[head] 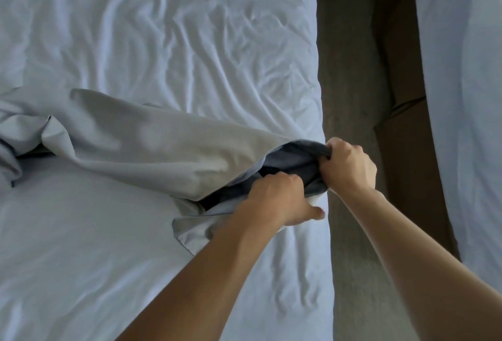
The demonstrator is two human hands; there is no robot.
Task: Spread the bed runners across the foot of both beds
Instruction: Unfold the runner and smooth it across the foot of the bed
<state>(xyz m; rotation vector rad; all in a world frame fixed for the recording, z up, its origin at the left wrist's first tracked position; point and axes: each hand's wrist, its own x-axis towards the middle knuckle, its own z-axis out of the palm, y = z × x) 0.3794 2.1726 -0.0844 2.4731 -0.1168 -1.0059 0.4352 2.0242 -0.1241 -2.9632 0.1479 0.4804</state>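
Note:
A grey bed runner [141, 139] lies bunched and twisted across the white bed [163, 28], running from the left edge to the bed's right side. Its near end is folded open and shows a darker grey inside. My right hand [349, 165] grips the upper edge of that end at the bed's right side. Just below and left of it, my left hand [277, 199] holds the lower edge, fingers curled into the cloth and thumb pointing right. The runner's far left part is crumpled in a heap.
A carpeted aisle [350, 74] runs along the right of this bed. A second white bed [467, 69] stands at the far right, with a dark brown base [402, 150] below it.

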